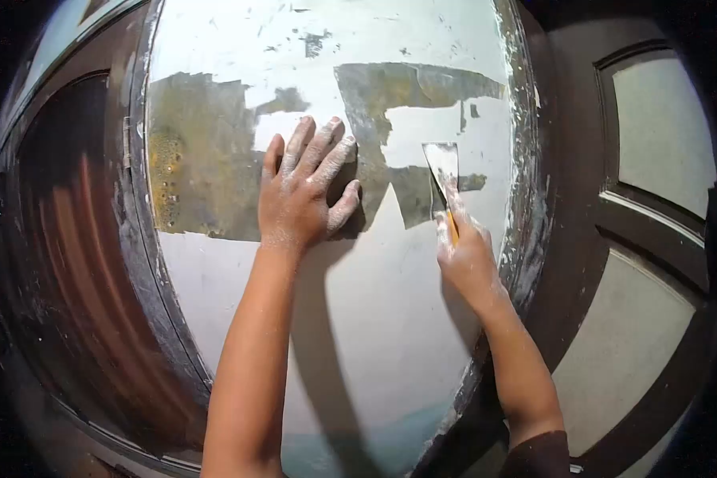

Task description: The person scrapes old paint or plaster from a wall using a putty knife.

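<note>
My left hand (307,187) lies with fingers spread over a scraped, grey-brown part of the wall panel (358,303), dusted with white powder. In my right hand (466,251) is a putty knife (444,163) with a yellow handle, mostly covered by the fingers. Its broad blade points upward over the panel, near the border between white coating and a bare patch. Whether the blade edge touches the surface is hard to tell. White coating (422,135) remains in irregular patches around the exposed grey-brown areas. Powder also covers the fingers of my right hand.
A dark wooden door or frame with a reddish-brown panel (95,223) stands at the left. To the right is a dark door with pale panels (661,119). Paint-smeared trim (527,159) edges the wall panel on the right.
</note>
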The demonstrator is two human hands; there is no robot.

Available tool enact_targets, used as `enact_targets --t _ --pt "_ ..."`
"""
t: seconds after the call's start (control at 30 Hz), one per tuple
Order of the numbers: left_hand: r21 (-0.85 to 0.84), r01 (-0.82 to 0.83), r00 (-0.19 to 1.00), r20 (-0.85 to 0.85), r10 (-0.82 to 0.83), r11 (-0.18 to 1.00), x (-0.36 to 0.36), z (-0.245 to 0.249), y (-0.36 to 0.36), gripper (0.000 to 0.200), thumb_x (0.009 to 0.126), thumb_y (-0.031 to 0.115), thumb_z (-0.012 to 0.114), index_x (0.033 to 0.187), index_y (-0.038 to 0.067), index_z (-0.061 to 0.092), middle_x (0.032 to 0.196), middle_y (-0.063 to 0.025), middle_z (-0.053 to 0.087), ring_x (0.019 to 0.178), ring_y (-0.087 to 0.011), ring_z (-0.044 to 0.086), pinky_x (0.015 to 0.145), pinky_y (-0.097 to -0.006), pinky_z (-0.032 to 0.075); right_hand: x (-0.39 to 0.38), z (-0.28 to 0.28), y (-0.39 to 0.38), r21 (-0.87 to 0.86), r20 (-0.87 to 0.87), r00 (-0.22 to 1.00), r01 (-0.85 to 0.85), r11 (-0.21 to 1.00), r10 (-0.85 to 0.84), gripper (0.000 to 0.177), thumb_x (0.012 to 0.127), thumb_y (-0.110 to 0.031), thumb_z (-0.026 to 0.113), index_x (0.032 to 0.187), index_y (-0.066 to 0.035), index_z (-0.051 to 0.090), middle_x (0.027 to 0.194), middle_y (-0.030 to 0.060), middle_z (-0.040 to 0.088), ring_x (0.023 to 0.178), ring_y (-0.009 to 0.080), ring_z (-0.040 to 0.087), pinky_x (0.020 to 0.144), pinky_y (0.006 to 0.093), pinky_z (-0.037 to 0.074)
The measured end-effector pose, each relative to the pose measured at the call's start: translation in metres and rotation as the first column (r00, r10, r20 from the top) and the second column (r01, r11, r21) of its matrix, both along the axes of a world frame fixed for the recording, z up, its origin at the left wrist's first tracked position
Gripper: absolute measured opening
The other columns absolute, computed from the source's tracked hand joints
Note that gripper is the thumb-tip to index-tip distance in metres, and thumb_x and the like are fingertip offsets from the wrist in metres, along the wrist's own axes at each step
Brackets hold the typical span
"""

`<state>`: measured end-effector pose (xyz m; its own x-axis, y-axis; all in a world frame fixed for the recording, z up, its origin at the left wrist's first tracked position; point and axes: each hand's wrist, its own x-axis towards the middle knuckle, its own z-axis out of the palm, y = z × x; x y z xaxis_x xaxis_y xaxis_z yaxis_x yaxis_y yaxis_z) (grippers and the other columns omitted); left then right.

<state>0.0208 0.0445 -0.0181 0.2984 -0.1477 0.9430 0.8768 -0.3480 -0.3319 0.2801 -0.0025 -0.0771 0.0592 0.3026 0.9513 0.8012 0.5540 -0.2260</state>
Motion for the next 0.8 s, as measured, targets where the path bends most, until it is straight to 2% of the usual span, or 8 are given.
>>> enact_targets --t 0.1,0.3,0.43,0.57,0.6,0.7,0.73,0.8 --pt "-0.051 -0.003 1.0 -0.008 0.002 0.999 0.001 -0.002 0.0 0.057 0.091 0.042 0.069 0.144 0.026 0.063 0.162 0.0022 0.049 0.154 -0.0266 0.038 0.127 -0.0513 0.022 -0.005 0.02 -0.003 0.05 0.023 0.999 0.026 0.998 -0.027 0.025 0.103 -0.015 0.058 0.119 0.005 0.063 0.09 0.0301 0.066 0.082 0.0494 0.065 0.074 0.0559 0.049" --pt "-0.014 0.005 1.0 0.004 -0.005 1.0 0.002 -0.002 0.001 0.054 0.09 0.041 0.069 0.141 0.025 0.066 0.16 0.0005 0.051 0.153 -0.0281 0.04 0.127 -0.0513 0.022 0.0 0.005 -0.003 -0.06 0.132 0.985 0.119 0.991 -0.111 0.05 0.104 -0.016 0.054 0.153 -0.005 0.048 0.093 0.0294 0.067 0.086 0.0497 0.065 0.077 0.058 0.05" --pt "-0.024 0.007 1.0 0.001 -0.007 1.0 0.001 -0.001 -0.001 0.055 0.09 0.042 0.069 0.142 0.024 0.065 0.16 0.0004 0.051 0.153 -0.0282 0.04 0.128 -0.0505 0.022 0.001 0.013 -0.011 -0.117 0.095 0.987 0.141 0.983 -0.13 0.044 0.104 -0.016 0.053 0.146 -0.004 0.054 0.098 0.0277 0.067 0.088 0.05 0.065 0.08 0.0596 0.051" --pt "-0.012 -0.037 0.999 0.0 0.037 0.999 0.002 -0.001 -0.001 0.057 0.092 0.041 0.067 0.145 0.024 0.062 0.161 0.0021 0.051 0.153 -0.0269 0.04 0.128 -0.0502 0.021 0.0 0.043 -0.004 -0.081 0.081 0.985 0.161 0.984 -0.155 0.026 0.106 -0.021 0.051 0.114 0.001 0.062 0.097 0.0259 0.068 0.088 0.0479 0.068 0.081 0.0574 0.053" --pt "-0.02 -0.04 0.999 0.002 0.04 0.999 0.003 -0.001 -0.003 0.057 0.091 0.04 0.068 0.145 0.025 0.062 0.16 0.0019 0.051 0.153 -0.0272 0.04 0.127 -0.0505 0.022 0.001 0.038 -0.008 -0.222 0.1 0.987 0.147 0.964 -0.128 0.034 0.107 -0.021 0.05 0.133 -0.002 0.059 0.094 0.0265 0.068 0.085 0.0483 0.068 0.081 0.0581 0.054" --pt "-0.015 -0.047 0.999 0.002 0.047 0.999 0.003 -0.001 -0.002 0.057 0.09 0.039 0.068 0.145 0.024 0.063 0.16 0.0009 0.051 0.152 -0.0279 0.04 0.127 -0.0506 0.022 -0.003 -0.005 -0.009 -0.139 0.168 0.957 0.261 0.955 -0.237 0.052 0.107 -0.021 0.049 0.157 -0.008 0.042 0.092 0.0278 0.068 0.083 0.0487 0.068 0.078 0.0604 0.054" --pt "0.0 -0.028 1.0 -0.007 0.028 1.0 0.002 0.0 0.0 0.057 0.09 0.039 0.068 0.144 0.024 0.063 0.16 -0.0001 0.051 0.153 -0.0285 0.04 0.127 -0.0513 0.022 -0.009 -0.006 -0.018 -0.246 0.107 0.967 0.253 0.936 -0.233 0.026 0.105 -0.017 0.052 0.12 0.003 0.062 0.093 0.0293 0.068 0.087 0.0498 0.065 0.079 0.0589 0.051" --pt "-0.008 -0.041 0.999 -0.012 0.041 0.999 0.001 0.0 -0.001 0.056 0.09 0.039 0.068 0.144 0.024 0.063 0.161 -0.0003 0.05 0.153 -0.0287 0.039 0.127 -0.0523 0.022 -0.006 0.009 -0.011 -0.205 0.127 0.966 0.246 0.947 -0.224 0.039 0.106 -0.019 0.051 0.142 -0.005 0.046 0.092 0.0289 0.068 0.084 0.0495 0.067 0.078 0.0601 0.053"
